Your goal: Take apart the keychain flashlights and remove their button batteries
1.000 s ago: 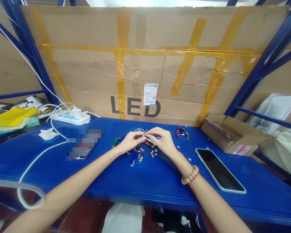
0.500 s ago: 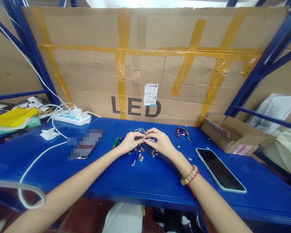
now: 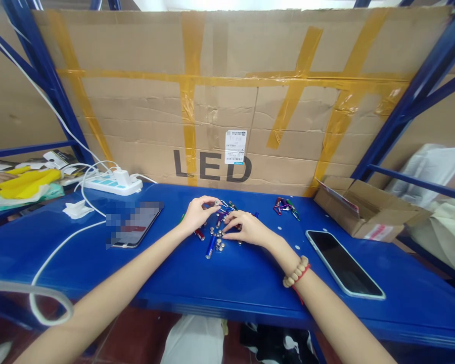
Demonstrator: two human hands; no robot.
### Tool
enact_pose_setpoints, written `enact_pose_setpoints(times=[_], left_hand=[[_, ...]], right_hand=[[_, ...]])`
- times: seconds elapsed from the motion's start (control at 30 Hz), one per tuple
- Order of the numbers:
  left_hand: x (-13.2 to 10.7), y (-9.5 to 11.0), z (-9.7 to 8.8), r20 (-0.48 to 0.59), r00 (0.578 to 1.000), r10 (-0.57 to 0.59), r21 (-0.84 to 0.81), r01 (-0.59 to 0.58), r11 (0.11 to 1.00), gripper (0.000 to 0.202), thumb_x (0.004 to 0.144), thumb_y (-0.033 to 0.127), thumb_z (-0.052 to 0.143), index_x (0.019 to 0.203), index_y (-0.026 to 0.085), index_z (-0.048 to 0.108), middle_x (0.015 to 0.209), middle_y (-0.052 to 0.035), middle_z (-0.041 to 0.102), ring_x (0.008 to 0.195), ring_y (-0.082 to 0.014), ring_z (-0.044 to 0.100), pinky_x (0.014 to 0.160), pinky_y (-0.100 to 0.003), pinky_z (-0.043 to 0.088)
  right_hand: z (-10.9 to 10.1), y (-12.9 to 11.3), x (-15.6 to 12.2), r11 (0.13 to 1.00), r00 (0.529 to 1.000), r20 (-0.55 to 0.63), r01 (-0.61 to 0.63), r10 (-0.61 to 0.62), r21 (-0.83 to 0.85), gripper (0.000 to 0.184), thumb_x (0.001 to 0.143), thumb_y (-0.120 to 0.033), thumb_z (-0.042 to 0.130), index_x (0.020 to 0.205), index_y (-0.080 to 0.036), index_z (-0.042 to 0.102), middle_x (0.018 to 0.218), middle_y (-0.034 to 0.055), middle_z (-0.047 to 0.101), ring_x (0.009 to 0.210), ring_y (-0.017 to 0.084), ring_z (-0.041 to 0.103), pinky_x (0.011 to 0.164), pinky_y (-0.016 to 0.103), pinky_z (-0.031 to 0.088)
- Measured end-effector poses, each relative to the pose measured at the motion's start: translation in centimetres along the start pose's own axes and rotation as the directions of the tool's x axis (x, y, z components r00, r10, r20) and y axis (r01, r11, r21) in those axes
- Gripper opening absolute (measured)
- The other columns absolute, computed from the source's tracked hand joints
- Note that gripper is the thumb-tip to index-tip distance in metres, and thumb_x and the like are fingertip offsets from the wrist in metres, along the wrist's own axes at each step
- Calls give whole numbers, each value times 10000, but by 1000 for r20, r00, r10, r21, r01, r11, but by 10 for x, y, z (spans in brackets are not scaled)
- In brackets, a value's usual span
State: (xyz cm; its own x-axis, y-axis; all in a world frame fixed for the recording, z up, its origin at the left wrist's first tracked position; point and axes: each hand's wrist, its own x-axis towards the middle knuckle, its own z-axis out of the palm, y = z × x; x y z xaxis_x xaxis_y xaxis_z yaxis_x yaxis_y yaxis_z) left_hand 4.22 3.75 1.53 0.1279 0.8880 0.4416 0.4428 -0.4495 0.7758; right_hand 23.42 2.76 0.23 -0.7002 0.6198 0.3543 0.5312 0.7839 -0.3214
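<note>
My left hand (image 3: 197, 215) is closed in a pinch, with a small silver round piece (image 3: 217, 203) at its thumb and fingertips. Lower and to the right, my right hand (image 3: 249, 228) reaches over a loose heap of small silver button-like pieces (image 3: 219, 245). Its thumb and forefinger are bent and slightly apart, close to the pieces. A blue metal tube (image 3: 211, 247) lies just left of that heap. Behind the hands are a red tube (image 3: 199, 234), a purple one and silver clips (image 3: 224, 203), partly covered by my fingers.
Coloured carabiners (image 3: 286, 208) lie at the back right, near an open cardboard box (image 3: 367, 210). A phone (image 3: 345, 264) rests to the right, another phone (image 3: 138, 230) to the left. A white power strip (image 3: 114, 184) with cables stands back left. Taped cardboard (image 3: 144, 116) closes off the rear.
My hands, together at the fingertips before, have come apart. The left moved slightly back and left with the silver piece; the right came down to the heap. A hand appears at the far left edge.
</note>
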Motion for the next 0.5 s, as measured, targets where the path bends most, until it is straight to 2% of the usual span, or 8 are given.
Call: enact_pose_setpoints(times=[0.17,0.27,0.37,0.5], left_hand=[[-2,-1,3,35,999,29,24,-30,999,195,696,304,641,832,182,710,939,-58,702,841,-191,629,788,-307,495],[-3,-1,4,44,997,66,111,-71,991,175,704,295,641,830,200,717,910,-49,703,853,-191,626,783,-298,486],[-3,0,3,43,995,91,181,-98,979,167,710,286,643,839,211,718,892,-39,703,843,-185,625,767,-286,480],[-2,-2,1,32,997,73,195,-77,978,167,714,274,642,846,207,720,903,-43,706,835,-185,627,765,-284,479]], right_hand=[[-4,-3,1,994,999,-37,-23,19,-106,117,786,-307,630,813,-236,718,964,41,652,922,176,579,781,292,426],[-12,-6,2,965,976,-188,-147,107,-215,165,840,-293,560,825,-217,706,964,49,651,888,171,587,744,289,413],[-16,-7,2,947,931,-339,-224,137,-232,212,871,-301,509,832,-204,694,957,51,648,865,162,590,715,275,409],[-14,-8,2,948,940,-305,-226,152,-225,219,875,-313,501,835,-214,692,935,42,650,841,158,591,692,267,411]])
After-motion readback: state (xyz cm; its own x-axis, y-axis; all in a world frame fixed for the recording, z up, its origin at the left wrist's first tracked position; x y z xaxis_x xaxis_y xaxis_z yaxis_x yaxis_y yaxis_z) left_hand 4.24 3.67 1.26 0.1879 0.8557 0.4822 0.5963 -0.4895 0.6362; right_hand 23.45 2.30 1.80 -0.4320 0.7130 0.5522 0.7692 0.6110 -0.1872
